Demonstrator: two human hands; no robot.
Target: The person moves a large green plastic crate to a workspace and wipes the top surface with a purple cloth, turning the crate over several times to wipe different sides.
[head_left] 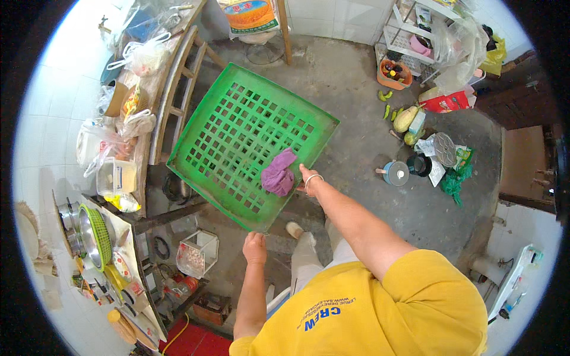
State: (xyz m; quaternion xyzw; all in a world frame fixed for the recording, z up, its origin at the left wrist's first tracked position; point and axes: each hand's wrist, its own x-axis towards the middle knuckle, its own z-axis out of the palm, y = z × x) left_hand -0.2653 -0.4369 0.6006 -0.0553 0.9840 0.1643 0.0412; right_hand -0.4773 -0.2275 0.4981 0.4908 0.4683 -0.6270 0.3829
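A shallow green plastic crate (pixel 222 133) with a grid of square holes spans the middle of the head view, tilted and turned cornerwise. On its right part lies a crumpled purple cloth (pixel 278 172). My right hand (pixel 309 179), with a pale bangle at its wrist, grips the crate's right edge beside the cloth. Some of its fingers are hidden by the rim. My left hand (pixel 255 248) is closed into a fist right at the crate's near corner. What its fingers hold, if anything, cannot be seen.
Left stands a wooden bench (pixel 155 113) with bags and tubs. Nearer is a counter with a steel bowl and green strainer (pixel 98 234). On the floor at right are a lidded pot (pixel 396 173), squash (pixel 405 120), green peppers (pixel 386 96) and an orange basket (pixel 394 74). A shelf rack stands behind.
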